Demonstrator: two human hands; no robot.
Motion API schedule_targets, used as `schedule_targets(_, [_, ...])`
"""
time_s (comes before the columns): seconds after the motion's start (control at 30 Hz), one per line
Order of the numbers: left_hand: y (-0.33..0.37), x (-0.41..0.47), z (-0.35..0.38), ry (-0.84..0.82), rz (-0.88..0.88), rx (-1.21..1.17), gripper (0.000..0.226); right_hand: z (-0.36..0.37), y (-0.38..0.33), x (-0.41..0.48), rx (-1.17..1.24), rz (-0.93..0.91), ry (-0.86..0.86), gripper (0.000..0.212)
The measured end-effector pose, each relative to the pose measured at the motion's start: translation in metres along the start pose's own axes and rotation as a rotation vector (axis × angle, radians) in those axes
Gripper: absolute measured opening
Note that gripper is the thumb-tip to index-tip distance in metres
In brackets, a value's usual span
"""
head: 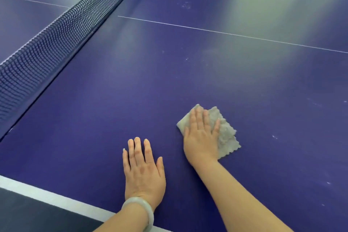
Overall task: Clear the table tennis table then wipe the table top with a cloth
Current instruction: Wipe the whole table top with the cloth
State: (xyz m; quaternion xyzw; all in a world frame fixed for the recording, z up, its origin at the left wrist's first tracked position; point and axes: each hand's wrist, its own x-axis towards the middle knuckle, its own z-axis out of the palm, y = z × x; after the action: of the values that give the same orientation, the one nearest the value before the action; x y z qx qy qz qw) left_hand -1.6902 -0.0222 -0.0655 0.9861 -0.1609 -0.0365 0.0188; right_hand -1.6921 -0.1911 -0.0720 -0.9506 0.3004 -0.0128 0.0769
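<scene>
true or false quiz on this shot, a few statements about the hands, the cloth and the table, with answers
1. The right hand lies flat on the cloth. True.
2. The left hand holds a paddle. False: it rests flat on the bare table top and holds nothing.
3. The net stands to the left of both hands. True.
4. The cloth is draped over the net. False: it lies on the table top, apart from the net.
5. A pale bangle sits on the right wrist. False: it is on the left wrist.
</scene>
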Motion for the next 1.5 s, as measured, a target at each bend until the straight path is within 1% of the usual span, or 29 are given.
schedule_targets(0.07, [0.0,0.001,0.001,0.015,0.007,-0.002,0.072,0.0,-0.001,-0.005,-0.014,-0.318,-0.09,0.061])
schedule_targets(0.1, [0.0,0.001,0.001,0.011,0.01,-0.002,0.072,-0.004,0.013,0.0,-0.019,-0.385,-0.106,0.061])
schedule_targets(0.13, [0.0,0.001,0.002,0.009,0.013,-0.005,0.071,-0.007,0.033,0.005,-0.033,-0.362,-0.1,0.06])
schedule_targets(0.17, [0.0,0.0,0.003,0.012,0.014,-0.008,0.071,-0.01,0.056,0.011,-0.045,-0.25,-0.079,0.059])
schedule_targets(0.27, [0.0,0.0,0.004,0.001,0.021,-0.012,0.067,-0.029,0.125,0.023,0.006,0.364,-0.036,0.057])
schedule_targets(0.3, [-0.001,0.0,0.005,0.001,0.02,-0.01,0.064,-0.034,0.134,0.022,0.041,0.524,-0.035,0.057])
schedule_targets(0.37, [-0.001,-0.001,0.004,-0.019,0.013,0.005,0.062,-0.036,0.118,0.015,0.1,0.685,-0.022,0.057])
schedule_targets(0.4, [0.0,-0.002,0.002,-0.036,0.018,0.014,0.066,-0.034,0.097,0.009,0.103,0.675,-0.004,0.058])
schedule_targets(0.43, [-0.001,-0.003,0.002,-0.042,0.018,0.016,0.068,-0.026,0.071,-0.001,0.082,0.589,0.012,0.06])
schedule_targets(0.5, [-0.002,-0.002,0.003,-0.009,0.017,0.007,0.061,-0.01,0.017,-0.031,0.043,0.262,0.057,0.062])
schedule_targets(0.53, [-0.003,-0.002,0.005,0.01,0.013,0.002,0.058,-0.003,-0.002,-0.048,0.04,0.069,0.037,0.062])
schedule_targets(0.57, [-0.003,-0.002,0.007,0.021,0.015,-0.004,0.058,0.001,-0.011,-0.062,0.037,-0.09,0.002,0.061])
schedule_targets(0.6, [-0.003,-0.002,0.008,0.029,0.02,-0.011,0.058,0.001,-0.008,-0.068,0.042,-0.183,-0.009,0.06])
schedule_targets(0.63, [-0.003,-0.002,0.008,0.031,0.024,-0.02,0.06,-0.003,0.005,-0.068,0.05,-0.186,-0.028,0.059])
schedule_targets(0.67, [-0.002,-0.002,0.007,0.027,0.027,-0.03,0.064,-0.006,0.024,-0.064,0.026,-0.128,-0.033,0.059])
schedule_targets(0.73, [0.0,-0.002,0.005,0.012,0.03,-0.036,0.068,-0.011,0.071,-0.05,-0.048,0.099,-0.021,0.059])
schedule_targets(0.8, [0.0,-0.003,0.004,-0.013,0.025,-0.028,0.062,-0.024,0.111,-0.036,-0.009,0.416,-0.052,0.059])
schedule_targets(0.83, [0.0,-0.002,0.004,-0.025,0.022,-0.021,0.06,-0.029,0.117,-0.032,0.033,0.525,-0.056,0.059])
schedule_targets(0.9, [0.0,-0.002,0.001,-0.054,0.012,-0.002,0.062,-0.031,0.102,-0.031,0.075,0.636,-0.048,0.059])
schedule_targets(0.93, [0.0,-0.002,-0.001,-0.07,0.015,0.005,0.066,-0.029,0.083,-0.034,0.069,0.629,-0.046,0.06])
schedule_targets(0.97, [0.0,-0.003,-0.002,-0.075,0.021,0.005,0.069,-0.024,0.061,-0.041,0.049,0.563,-0.038,0.061])
schedule_targets(1.03, [0.0,-0.003,-0.002,-0.059,0.028,-0.009,0.07,-0.013,0.016,-0.071,-0.007,0.259,-0.023,0.062])
schedule_targets(1.1, [-0.001,-0.003,-0.001,-0.062,0.027,-0.013,0.07,-0.011,0.001,-0.107,-0.006,-0.068,-0.07,0.062])
schedule_targets(1.13, [-0.002,-0.002,0.0,-0.066,0.027,-0.006,0.07,-0.012,0.009,-0.119,-0.004,-0.131,-0.091,0.061])
schedule_targets(1.17, [-0.002,-0.002,0.0,-0.067,0.028,0.002,0.071,-0.013,0.025,-0.127,-0.012,-0.106,-0.112,0.061])
schedule_targets(1.3, [-0.003,-0.003,-0.003,-0.066,0.039,-0.036,0.072,-0.025,0.096,-0.133,-0.057,0.3,-0.083,0.066])
schedule_targets(1.33, [-0.004,-0.003,-0.003,-0.071,0.04,-0.037,0.072,-0.027,0.104,-0.132,-0.048,0.355,-0.087,0.068])
schedule_targets(1.43, [-0.006,-0.002,-0.007,-0.11,0.039,-0.075,0.068,-0.028,0.107,-0.129,-0.041,0.399,-0.092,0.069])
schedule_targets(1.5, [-0.007,0.001,-0.013,-0.125,0.026,-0.168,0.065,-0.027,0.107,-0.13,-0.051,0.4,-0.086,0.069])
